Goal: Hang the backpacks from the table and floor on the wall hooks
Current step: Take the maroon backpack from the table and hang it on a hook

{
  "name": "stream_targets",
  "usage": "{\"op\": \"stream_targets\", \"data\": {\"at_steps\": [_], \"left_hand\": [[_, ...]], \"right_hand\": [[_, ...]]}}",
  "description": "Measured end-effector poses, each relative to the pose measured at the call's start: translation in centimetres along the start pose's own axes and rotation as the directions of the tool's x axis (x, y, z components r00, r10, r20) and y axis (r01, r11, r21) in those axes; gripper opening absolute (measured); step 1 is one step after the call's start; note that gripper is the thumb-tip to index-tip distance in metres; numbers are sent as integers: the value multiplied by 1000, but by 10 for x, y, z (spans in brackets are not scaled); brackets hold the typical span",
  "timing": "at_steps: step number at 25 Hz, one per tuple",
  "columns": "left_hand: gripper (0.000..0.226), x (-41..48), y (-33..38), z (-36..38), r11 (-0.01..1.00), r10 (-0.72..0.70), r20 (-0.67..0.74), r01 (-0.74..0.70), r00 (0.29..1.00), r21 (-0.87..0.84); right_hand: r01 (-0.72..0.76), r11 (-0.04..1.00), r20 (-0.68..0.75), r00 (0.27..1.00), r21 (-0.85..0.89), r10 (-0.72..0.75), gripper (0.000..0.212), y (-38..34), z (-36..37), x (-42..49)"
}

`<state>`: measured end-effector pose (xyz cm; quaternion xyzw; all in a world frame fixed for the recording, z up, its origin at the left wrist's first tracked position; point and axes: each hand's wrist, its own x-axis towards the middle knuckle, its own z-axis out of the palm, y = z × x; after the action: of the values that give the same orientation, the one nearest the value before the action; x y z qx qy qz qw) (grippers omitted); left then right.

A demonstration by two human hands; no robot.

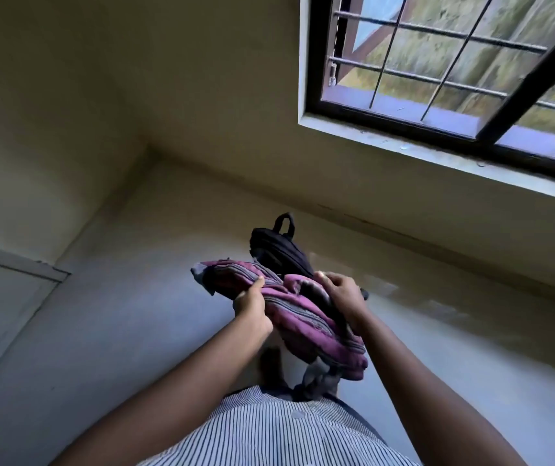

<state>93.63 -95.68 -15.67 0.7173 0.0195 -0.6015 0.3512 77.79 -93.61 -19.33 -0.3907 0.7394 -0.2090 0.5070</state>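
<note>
The purple backpack [299, 317] sits in the lower middle of the frame, held up in both hands, its long axis running on a diagonal from the upper left, where a grey-edged end points toward the room's corner, down to the lower right, where the bulk of it sags toward the person's striped shirt [269, 432]. Its zippered seams run along that same diagonal, and dark grey straps [316, 381] dangle from the lower end, just above the shirt. Behind it, a little higher in the frame, the black backpack [277, 250] stands on the floor [118, 331] with its top carry loop upright, its lower part hidden by the purple one. Whether the two touch cannot be told. The left hand [252, 309] is closed on the purple backpack's left edge, thumb on top along a zipper line and fingers curled beneath. The right hand [343, 294] grips the upper right edge, its fingers bent over the fabric. Bare floor spreads to the left and right of the bags. The walls meet in a corner at the upper left, and a barred window [437, 68] with a pale sill fills the upper right. A pale panel edge [17, 264] shows at the left border.
</note>
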Motion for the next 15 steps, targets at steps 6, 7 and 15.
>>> {"op": "stream_targets", "data": {"at_steps": [6,7,15], "left_hand": [[54,3,21,34,996,-84,114,80,990,41],[51,1,23,39,996,-85,142,80,986,41],[34,-43,23,25,963,97,416,-192,904,192]], "right_hand": [[121,978,201,967,171,-155,47,-12,-33,-37],[131,986,237,959,107,-153,56,-14,-36,-42],[-67,959,103,994,276,40,24,-12,-22,-22]]}}
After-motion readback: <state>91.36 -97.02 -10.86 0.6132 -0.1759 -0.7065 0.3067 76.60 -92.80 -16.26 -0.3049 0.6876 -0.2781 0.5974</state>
